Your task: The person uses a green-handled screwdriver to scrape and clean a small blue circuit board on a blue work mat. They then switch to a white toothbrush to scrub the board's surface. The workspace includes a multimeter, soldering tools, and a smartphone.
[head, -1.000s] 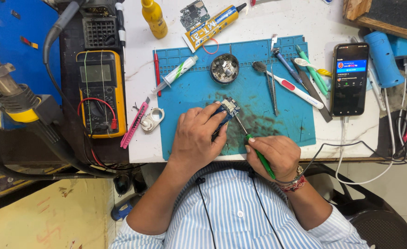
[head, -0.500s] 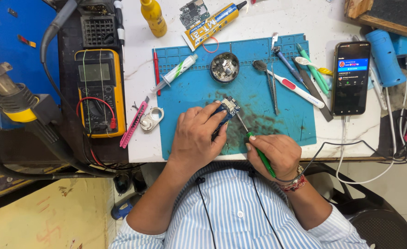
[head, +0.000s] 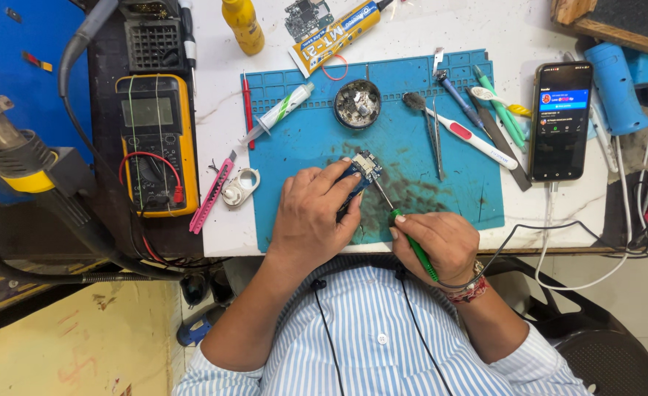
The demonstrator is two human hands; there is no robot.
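Two hands work at the near edge of the blue mat (head: pixel 302 139), and the risks sit between them. The left hand (head: pixel 313 220) pins a small circuit board (head: pixel 364 167) flat on the mat, fingers closed over its left end, so the board lies at the mat's middle, just above that hand's fingertips. The right hand (head: pixel 438 242) is wrapped tight round a green-handled tool (head: pixel 412 246), its thin metal tip reaching up-left to the board's lower edge. As I judge it, the tip could skid off the board if pressed at that slant and scratch a part or prick the holding fingers (they lie very close). A loose hold would also let the board turn under the tip.

Counting from the left: one hot-air handpiece (head: pixel 8 139) on its dark hose, one yellow multimeter (head: pixel 155 143), one pink knife (head: pixel 212 192), one white ring-shaped part (head: pixel 240 186), one red pen (head: pixel 248 110), one yellow bottle (head: pixel 242 26), one syringe (head: pixel 278 111), one glue tube (head: pixel 339 35), one bare board (head: pixel 306 16) beside it, one round tin (head: pixel 358 104), one pair of tweezers (head: pixel 434 139), two toothbrushes (head: pixel 471 136), one phone (head: pixel 559 121) on a cable, one blue cylinder (head: pixel 616 86).
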